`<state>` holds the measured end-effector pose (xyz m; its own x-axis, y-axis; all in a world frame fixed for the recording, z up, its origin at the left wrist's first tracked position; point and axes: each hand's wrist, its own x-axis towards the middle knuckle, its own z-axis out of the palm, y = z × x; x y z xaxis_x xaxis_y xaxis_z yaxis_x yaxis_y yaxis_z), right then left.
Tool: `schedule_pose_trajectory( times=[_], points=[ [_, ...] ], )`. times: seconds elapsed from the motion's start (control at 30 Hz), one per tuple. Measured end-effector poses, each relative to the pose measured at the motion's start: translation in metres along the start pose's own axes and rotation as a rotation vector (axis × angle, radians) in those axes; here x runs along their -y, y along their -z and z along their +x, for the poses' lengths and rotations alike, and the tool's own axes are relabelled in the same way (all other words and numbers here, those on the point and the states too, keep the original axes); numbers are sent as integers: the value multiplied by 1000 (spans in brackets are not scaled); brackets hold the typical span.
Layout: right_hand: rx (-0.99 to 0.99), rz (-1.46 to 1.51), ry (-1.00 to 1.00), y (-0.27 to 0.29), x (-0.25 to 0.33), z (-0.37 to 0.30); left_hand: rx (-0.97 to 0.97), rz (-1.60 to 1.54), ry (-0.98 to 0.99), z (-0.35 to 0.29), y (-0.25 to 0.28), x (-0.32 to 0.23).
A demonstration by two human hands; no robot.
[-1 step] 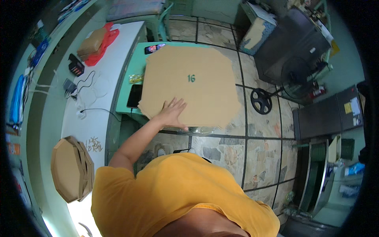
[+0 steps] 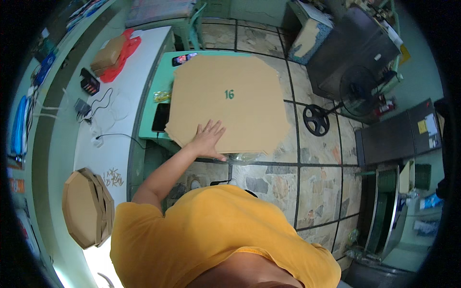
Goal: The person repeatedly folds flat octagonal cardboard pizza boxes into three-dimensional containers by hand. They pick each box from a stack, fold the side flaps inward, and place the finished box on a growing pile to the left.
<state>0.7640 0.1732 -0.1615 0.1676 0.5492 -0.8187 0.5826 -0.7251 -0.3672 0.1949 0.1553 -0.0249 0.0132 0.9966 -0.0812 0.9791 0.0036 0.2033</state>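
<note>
A large flat sheet of tan cardboard [image 2: 230, 115] with cut corners and a small green mark lies on a green table [image 2: 168, 62]. It overhangs the table's right side. On its near left part rests my left hand [image 2: 209, 140], open, fingers spread and palm down, with a ring on one finger. My right hand is out of view. Left of the sheet lie a dark phone or tablet [image 2: 161, 117] with a cable, a small clear packet with yellow bits [image 2: 162, 96], and another phone [image 2: 184, 59] with a lit screen. Clear plastic [image 2: 245, 157] shows under the sheet's near edge.
Along the left runs a white counter [image 2: 108, 149] with stacked cardboard trays [image 2: 82, 209], small cardboard scraps [image 2: 113, 177], cables, a black device [image 2: 90, 82] and a brown package [image 2: 106, 55] on red plastic. A black standing fan [image 2: 357, 91] and its base [image 2: 316, 120] stand right.
The whole view has shifted very slightly. My left hand stays spread on the cardboard, and nothing else has visibly moved.
</note>
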Motion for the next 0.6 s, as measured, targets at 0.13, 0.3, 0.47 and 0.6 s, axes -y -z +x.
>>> schedule_pose_trajectory(
  times=[0.13, 0.3, 0.47, 0.6],
  points=[
    [1, 55, -15, 9, -9, 2, -6, -25, 60, 3, -5, -15],
    [32, 65, -27, 18, -10, 12, -74, -181, 99, 17, -15, 13],
    [93, 35, -41, 19, 9, 31, -431, -129, 690, 29, -6, 100],
    [146, 11, -59, 17, 41, 50, -268, -197, 940, 30, 8, 120]
  ],
)
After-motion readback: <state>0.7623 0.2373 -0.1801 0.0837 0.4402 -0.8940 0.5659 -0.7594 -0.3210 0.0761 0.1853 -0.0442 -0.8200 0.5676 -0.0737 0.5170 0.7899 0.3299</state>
